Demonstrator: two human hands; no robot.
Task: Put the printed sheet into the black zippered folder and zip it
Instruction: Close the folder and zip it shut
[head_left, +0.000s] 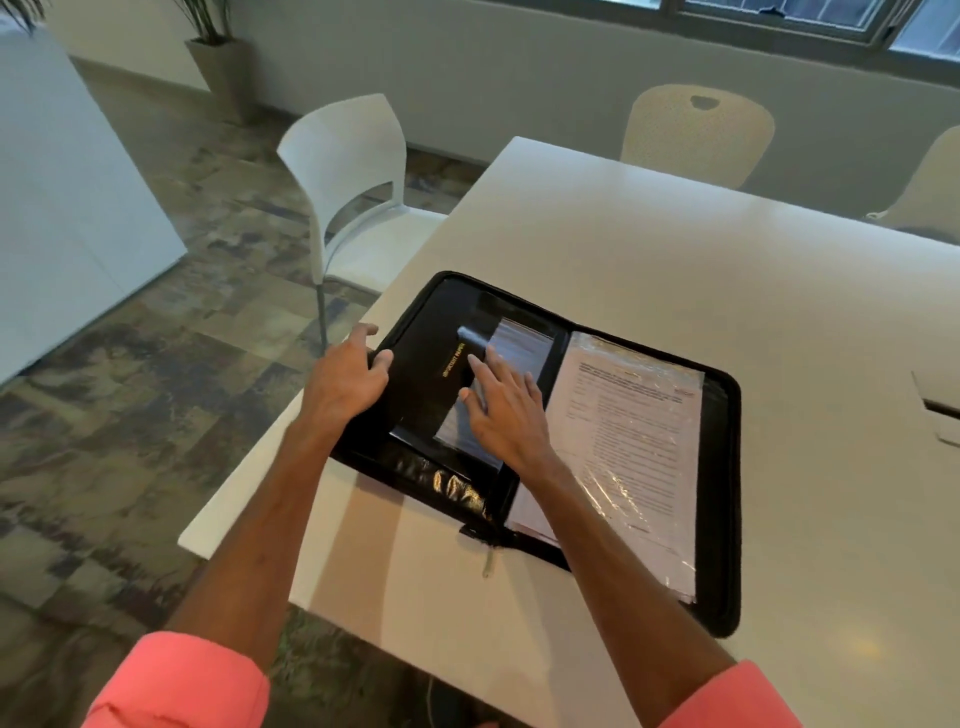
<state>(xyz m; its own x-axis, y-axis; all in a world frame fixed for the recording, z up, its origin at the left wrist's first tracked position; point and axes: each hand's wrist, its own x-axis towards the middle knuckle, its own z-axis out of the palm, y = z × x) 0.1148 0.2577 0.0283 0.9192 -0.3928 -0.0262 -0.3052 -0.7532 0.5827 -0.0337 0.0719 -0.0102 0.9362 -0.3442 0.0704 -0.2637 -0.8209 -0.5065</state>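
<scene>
The black zippered folder (431, 338) lies open near the left edge of the white table (675, 249). The printed sheet (639, 441) rests in a clear plastic sleeve on the folder's right half. My left hand (348, 384) grips the outer edge of the folder's left cover, thumb on the inside. My right hand (506, 410) lies flat, fingers spread, on the glossy pocket of the left half. The zipper pull (488, 564) hangs off the folder's near edge at the spine.
A white chair (358, 171) stands at the table's left side. Two beige chairs (696, 132) stand along the far side. A cable hatch (940, 400) is set in the table at the right. A potted plant (221, 67) stands by the far wall.
</scene>
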